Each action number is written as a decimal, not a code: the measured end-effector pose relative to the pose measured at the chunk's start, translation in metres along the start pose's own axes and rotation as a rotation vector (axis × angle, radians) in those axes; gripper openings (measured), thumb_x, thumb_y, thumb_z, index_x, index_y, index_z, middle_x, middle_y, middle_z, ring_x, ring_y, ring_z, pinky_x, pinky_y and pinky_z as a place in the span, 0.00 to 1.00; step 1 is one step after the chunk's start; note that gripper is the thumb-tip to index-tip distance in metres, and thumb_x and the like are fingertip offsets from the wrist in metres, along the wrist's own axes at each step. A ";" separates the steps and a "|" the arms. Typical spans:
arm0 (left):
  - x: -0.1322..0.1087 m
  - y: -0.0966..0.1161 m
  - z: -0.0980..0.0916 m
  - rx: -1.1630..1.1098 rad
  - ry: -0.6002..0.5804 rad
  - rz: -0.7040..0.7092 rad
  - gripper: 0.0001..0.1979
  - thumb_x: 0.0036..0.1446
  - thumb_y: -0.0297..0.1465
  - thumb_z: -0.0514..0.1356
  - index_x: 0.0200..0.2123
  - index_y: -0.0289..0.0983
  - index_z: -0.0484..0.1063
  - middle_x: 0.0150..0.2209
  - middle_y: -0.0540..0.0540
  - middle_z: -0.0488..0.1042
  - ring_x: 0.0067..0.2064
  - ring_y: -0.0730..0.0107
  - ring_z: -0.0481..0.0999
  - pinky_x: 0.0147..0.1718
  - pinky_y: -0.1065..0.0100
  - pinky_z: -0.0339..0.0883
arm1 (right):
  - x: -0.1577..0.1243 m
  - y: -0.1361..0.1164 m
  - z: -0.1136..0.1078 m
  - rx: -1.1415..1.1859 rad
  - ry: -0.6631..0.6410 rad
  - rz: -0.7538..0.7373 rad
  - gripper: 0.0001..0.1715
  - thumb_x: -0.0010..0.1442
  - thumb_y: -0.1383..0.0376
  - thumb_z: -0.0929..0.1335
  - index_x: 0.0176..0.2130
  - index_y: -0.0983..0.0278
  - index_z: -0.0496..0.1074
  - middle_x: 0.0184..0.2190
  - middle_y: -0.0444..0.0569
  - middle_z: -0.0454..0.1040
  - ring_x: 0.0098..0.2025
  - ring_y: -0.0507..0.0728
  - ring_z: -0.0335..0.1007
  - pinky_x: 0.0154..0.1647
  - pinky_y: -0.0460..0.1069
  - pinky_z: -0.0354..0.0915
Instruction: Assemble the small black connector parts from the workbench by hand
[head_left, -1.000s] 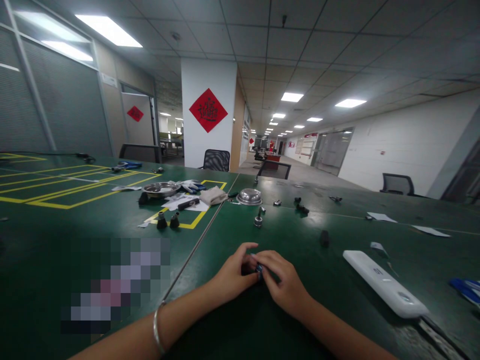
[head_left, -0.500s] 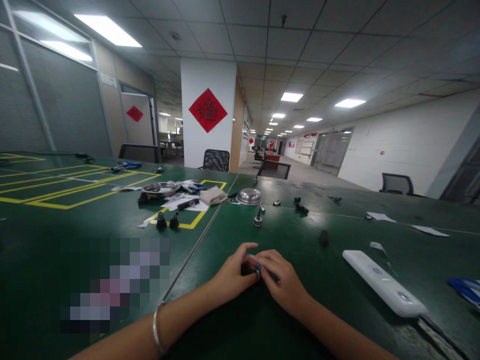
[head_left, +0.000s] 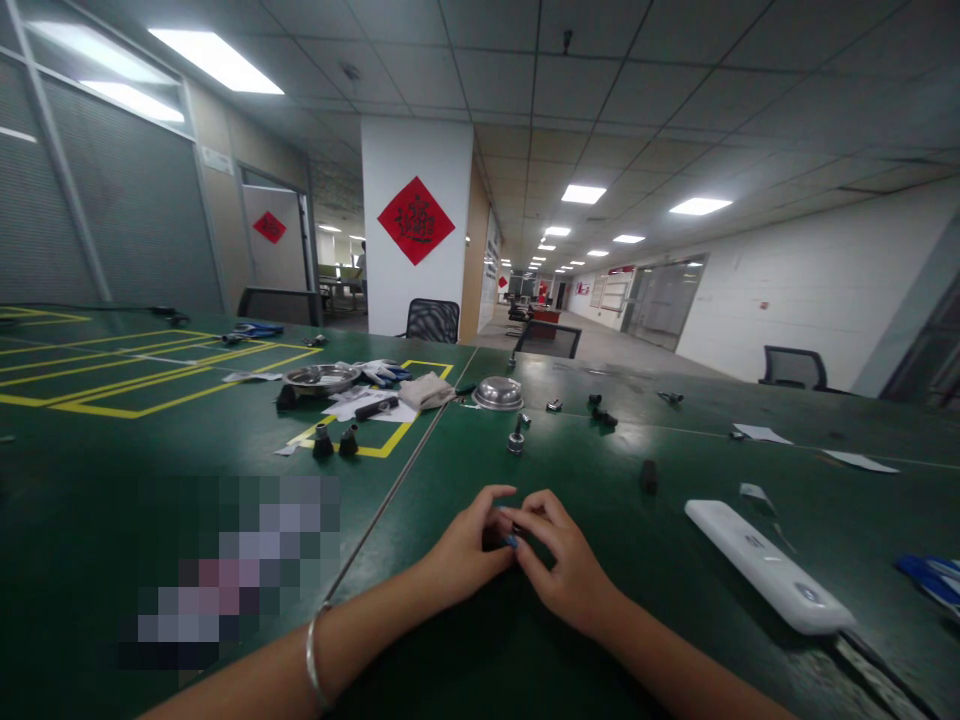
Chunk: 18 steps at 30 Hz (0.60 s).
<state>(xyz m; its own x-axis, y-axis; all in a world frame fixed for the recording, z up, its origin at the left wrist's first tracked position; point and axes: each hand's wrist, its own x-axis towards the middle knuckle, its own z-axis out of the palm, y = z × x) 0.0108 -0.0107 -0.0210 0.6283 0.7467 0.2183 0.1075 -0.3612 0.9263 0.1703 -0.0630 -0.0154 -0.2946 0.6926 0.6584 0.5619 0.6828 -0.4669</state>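
1. The left hand [head_left: 466,545] is curling, its thumb and fingers grasping a small blue part [head_left: 511,541]
2. The right hand [head_left: 564,562] is meeting it; whether gripping or merely touching, I cannot tell
3. The small blue part is sitting between both hands, over the green table [head_left: 420,655]

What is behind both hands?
Past the left hand and right hand stands a metal part, then a round metal dish. The hands hide part of the table; anything there is unseen.

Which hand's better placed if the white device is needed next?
Probably the right hand: it's nearer the white device, while the left hand would have to reach past it. Both are at a small blue item, though.
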 end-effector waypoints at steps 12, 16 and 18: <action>0.000 0.001 0.000 -0.001 -0.023 -0.009 0.29 0.47 0.22 0.58 0.52 0.37 0.54 0.34 0.50 0.70 0.37 0.68 0.72 0.37 0.66 0.64 | -0.001 0.005 0.003 0.003 0.014 0.007 0.17 0.57 0.73 0.63 0.46 0.60 0.70 0.35 0.49 0.66 0.39 0.56 0.64 0.40 0.51 0.65; 0.000 0.001 0.000 0.017 -0.002 -0.009 0.27 0.47 0.24 0.59 0.52 0.36 0.55 0.34 0.50 0.69 0.37 0.68 0.71 0.37 0.66 0.64 | 0.000 0.003 0.001 0.019 0.002 -0.029 0.21 0.58 0.74 0.62 0.49 0.61 0.68 0.39 0.51 0.67 0.42 0.56 0.64 0.43 0.52 0.65; 0.000 0.002 0.000 0.018 -0.004 -0.010 0.27 0.47 0.24 0.59 0.52 0.36 0.55 0.33 0.51 0.69 0.36 0.69 0.71 0.37 0.66 0.64 | 0.000 0.003 0.001 0.032 -0.015 -0.055 0.22 0.58 0.75 0.61 0.50 0.60 0.68 0.39 0.51 0.68 0.43 0.56 0.65 0.43 0.52 0.65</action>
<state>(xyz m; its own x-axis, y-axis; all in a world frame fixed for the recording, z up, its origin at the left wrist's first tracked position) 0.0106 -0.0116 -0.0192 0.6300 0.7483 0.2076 0.1275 -0.3634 0.9229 0.1714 -0.0607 -0.0171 -0.3360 0.6574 0.6744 0.5198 0.7266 -0.4493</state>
